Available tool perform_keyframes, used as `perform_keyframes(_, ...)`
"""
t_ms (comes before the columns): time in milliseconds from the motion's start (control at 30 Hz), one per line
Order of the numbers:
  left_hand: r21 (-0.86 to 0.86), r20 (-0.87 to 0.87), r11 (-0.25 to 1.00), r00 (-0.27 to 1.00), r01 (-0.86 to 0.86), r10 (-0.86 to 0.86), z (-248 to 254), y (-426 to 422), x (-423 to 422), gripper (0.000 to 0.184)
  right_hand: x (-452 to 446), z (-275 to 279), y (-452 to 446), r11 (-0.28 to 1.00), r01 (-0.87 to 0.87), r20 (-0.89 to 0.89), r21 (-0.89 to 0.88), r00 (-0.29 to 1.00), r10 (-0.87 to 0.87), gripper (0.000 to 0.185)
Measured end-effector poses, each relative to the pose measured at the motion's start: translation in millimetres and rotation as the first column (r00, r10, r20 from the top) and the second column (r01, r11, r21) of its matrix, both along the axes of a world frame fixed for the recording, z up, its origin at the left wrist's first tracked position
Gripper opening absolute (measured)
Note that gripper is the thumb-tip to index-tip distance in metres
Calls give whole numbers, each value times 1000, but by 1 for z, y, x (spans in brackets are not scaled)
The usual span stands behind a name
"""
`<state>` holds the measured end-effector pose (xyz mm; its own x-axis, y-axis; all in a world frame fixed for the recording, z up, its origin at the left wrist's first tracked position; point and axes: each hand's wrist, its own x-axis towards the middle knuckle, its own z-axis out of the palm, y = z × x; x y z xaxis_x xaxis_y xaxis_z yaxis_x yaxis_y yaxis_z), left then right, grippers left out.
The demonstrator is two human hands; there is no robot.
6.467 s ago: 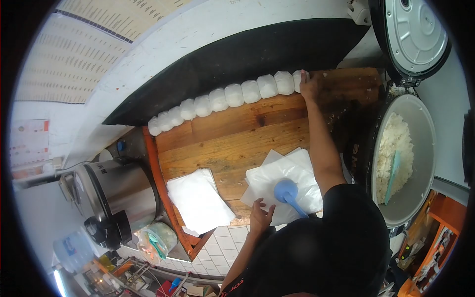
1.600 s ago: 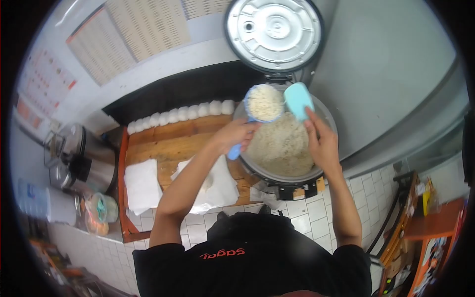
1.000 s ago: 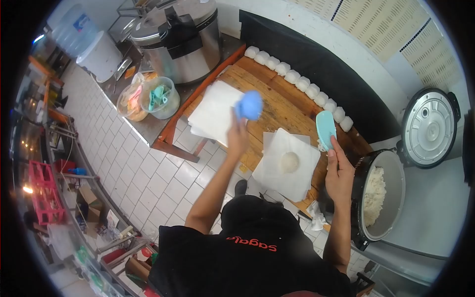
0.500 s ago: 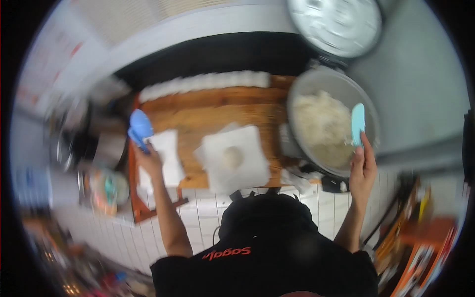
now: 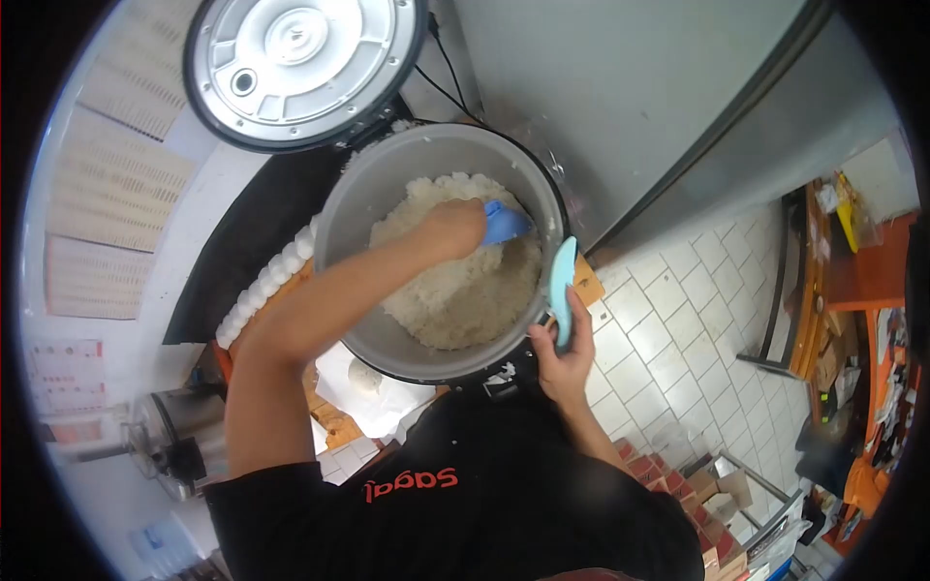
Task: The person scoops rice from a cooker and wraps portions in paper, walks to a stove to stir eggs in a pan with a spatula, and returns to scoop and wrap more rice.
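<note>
A large rice cooker (image 5: 351,208) stands in front of me, partly filled with white rice (image 5: 412,300). My left hand (image 5: 453,230) reaches down inside it, closed around a blue scoop (image 5: 506,225) whose bowl meets the rice near the far right wall. Part of the scoop's handle is hidden by the fingers. My right hand (image 5: 567,363) grips a light teal rice paddle (image 5: 562,276), held upright just beside the cooker's right rim. Left of the cooker, a white lump of rice (image 5: 364,377) rests on white paper sheets (image 5: 392,399).
The cooker's metal lid (image 5: 300,92) stands open at the back left. A row of white pieces (image 5: 266,284) lines the table's rear edge. A tall grey surface (image 5: 620,107) rises behind. A steel pot (image 5: 189,426) sits at left, and stacked boxes (image 5: 688,494) are at lower right.
My view has turned right, toward the cooker. My left hand has carried the blue scoop from the table's left side into the rice. The right hand still holds the paddle, now outside the rim.
</note>
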<state>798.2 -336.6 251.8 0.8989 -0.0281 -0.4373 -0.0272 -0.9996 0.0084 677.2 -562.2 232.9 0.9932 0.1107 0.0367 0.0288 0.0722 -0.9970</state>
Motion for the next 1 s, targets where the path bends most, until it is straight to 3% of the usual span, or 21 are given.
perform_keyframes(67, 60, -261, 995, 963, 77, -59, 3, -1, 20, 33, 7, -7, 1, 997, -29, -50, 64, 998, 33, 70)
perform_keyframes(200, 76, -310, 987, 944, 145, -114, 18, -24, 17, 25, 19, -27, 1, 998, -35, -34, 52, 999, 36, 74)
perform_keyframes(267, 80, -344, 988, 934, 131, -96, 28, -36, 20, 22, 26, -38, 6, 1000, -5, 54, 12, 999, 4, 74)
perform_keyframes(467, 135, -381, 943, 895, 303, -233, 13, -53, 20, 28, 28, -27, 6, 1000, 20, 1, -18, 1000, -20, 67)
perform_keyframes(567, 120, -487, 872, 793, 475, -365, 12, -54, 21, 28, 26, -23, 5, 1000, 28, 9, -4, 1000, -28, 67)
perform_keyframes(667, 130, -524, 875, 782, 466, -338, 13, -55, 19, 32, 30, -22, 4, 999, 36, 39, 24, 999, -36, 67)
perform_keyframes(767, 92, -649, 795, 642, 600, -408, 17, -52, 19, 34, 32, -20, 4, 999, 34, 41, 22, 999, -35, 68)
perform_keyframes(833, 98, -655, 767, 622, 634, -430, 12, -45, 11, 26, 33, -21, 5, 1000, 30, 62, 5, 998, -30, 68)
perform_keyframes(900, 92, -689, 807, 622, 583, -371, 17, -40, 1, 22, 31, -26, 5, 1000, 24, 95, -10, 995, -22, 69)
perform_keyframes(1000, 104, -732, 892, 641, 440, -230, 32, -33, 0, 21, 30, -21, 2, 998, -52, 6, 42, 999, 51, 70)
